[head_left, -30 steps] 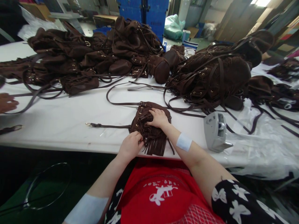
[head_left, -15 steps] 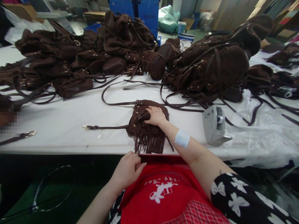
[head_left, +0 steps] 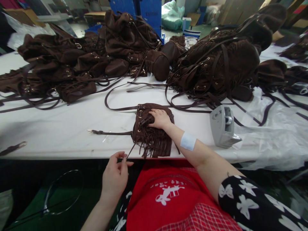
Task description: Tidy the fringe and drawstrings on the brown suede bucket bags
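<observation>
A dark brown fringed bag [head_left: 141, 112] lies on the white table near its front edge. My right hand [head_left: 159, 118] rests on the bag with fingers spread over its front, beside a tassel [head_left: 145, 121]. Off the table edge, my left hand [head_left: 115, 171] pinches the end of a thin fringe strand [head_left: 131, 150], which is pulled taut down and left from the bag. The bag's strap [head_left: 113, 132] stretches left and ends in a metal clip [head_left: 90, 131]. Loose fringe [head_left: 158, 146] hangs toward the edge.
Brown bags are heaped at the back left [head_left: 72, 61] and back right [head_left: 216, 70], with straps trailing forward. A grey tape dispenser [head_left: 221, 126] stands right of my forearm, near clear plastic sheeting [head_left: 271, 138]. Another strap end [head_left: 13, 148] lies far left.
My left hand has moved left from the fringe's lower edge, drawing one strand out sideways. My right hand stays on the bag. The strap end at far left has shifted left.
</observation>
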A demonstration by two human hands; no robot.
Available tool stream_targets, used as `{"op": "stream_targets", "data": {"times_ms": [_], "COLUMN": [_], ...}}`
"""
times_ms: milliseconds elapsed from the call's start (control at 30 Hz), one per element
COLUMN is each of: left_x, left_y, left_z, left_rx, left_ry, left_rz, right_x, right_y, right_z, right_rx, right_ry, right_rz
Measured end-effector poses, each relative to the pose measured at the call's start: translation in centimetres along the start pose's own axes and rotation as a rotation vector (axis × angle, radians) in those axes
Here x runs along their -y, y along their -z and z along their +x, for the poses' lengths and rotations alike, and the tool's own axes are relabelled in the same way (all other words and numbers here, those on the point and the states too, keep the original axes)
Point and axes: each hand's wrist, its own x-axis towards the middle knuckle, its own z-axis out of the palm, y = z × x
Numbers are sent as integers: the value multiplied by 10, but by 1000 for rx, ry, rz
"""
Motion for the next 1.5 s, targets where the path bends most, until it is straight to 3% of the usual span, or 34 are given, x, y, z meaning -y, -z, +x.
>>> {"op": "stream_targets", "data": {"times_ms": [133, 267, 333, 367, 433, 533, 667, 767, 833, 933, 1133, 1300, 1500], "left_x": [6, -6, -13, -17, -25, -41, -65, -73, -69, -54, -16, 2, 6], "left_y": [-5, -11, -14, -16, -24, -47, -80, -90, -84, -62, -18, -15, -16], "left_z": [11, 7, 1, 0, 3, 22, 48, 48, 41, 26, -2, -15, -21], "left_rx": [177, 637, 784, 763, 591, 376, 327, 367, 449, 568, 555, 482, 431], "left_ry": [14, 23, -130, -242, -442, -616, -673, -635, -592, -543, -475, -503, -575], "left_rz": [114, 183, 163, 158, 185, 307, 514, 641, 666, 644, 451, 469, 499], "right_x": [-1, 0, 0, 0, 0, 0, 0, -1, -1, -2, 7, 17, 27], "right_y": [-2, -2, -2, -2, -2, -2, -1, -1, 0, 0, -4, -8, -11], "right_z": [1, 1, 1, 1, 1, 0, 1, 1, 1, 1, 1, 2, 1], "right_rx": [-6, -14, -11, -13, -23, -32, -25, -29, -28, -20, -31, -60, -92], "right_ry": [4, -16, -24, -24, -17, -16, -28, -25, -23, -18, -49, -96, -125], "right_rz": [-1, 5, 5, 6, 7, 6, 2, 4, 7, 10, 20, 32, 18]}}
